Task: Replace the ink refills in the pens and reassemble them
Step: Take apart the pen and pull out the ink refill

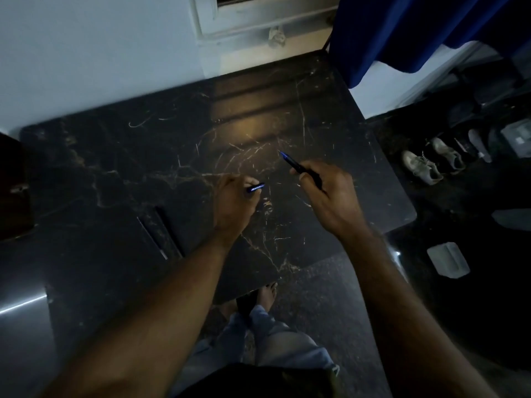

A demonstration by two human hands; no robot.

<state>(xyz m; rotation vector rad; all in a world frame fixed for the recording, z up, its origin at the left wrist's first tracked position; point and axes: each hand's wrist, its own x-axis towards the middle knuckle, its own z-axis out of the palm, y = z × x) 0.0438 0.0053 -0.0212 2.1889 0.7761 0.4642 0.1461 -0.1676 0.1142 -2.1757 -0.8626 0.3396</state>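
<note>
My right hand (pixel 327 193) grips a dark pen (pixel 296 165) with a blue tip that points up and to the left, held above the black marble table (pixel 129 156). My left hand (pixel 235 202) is closed around a short blue pen cap (pixel 255 187), whose end sticks out to the right of my fingers. The two hands are apart, with a gap of table between them. Two thin dark sticks, pens or refills (pixel 161 231), lie side by side on the table to the left of my left forearm.
A white wall runs behind the table and a blue curtain (pixel 416 33) hangs at the back right. Shoes (pixel 431 162) and a white container (pixel 448 259) sit on the dark floor to the right. A dark object (pixel 14 182) stands at the table's left edge.
</note>
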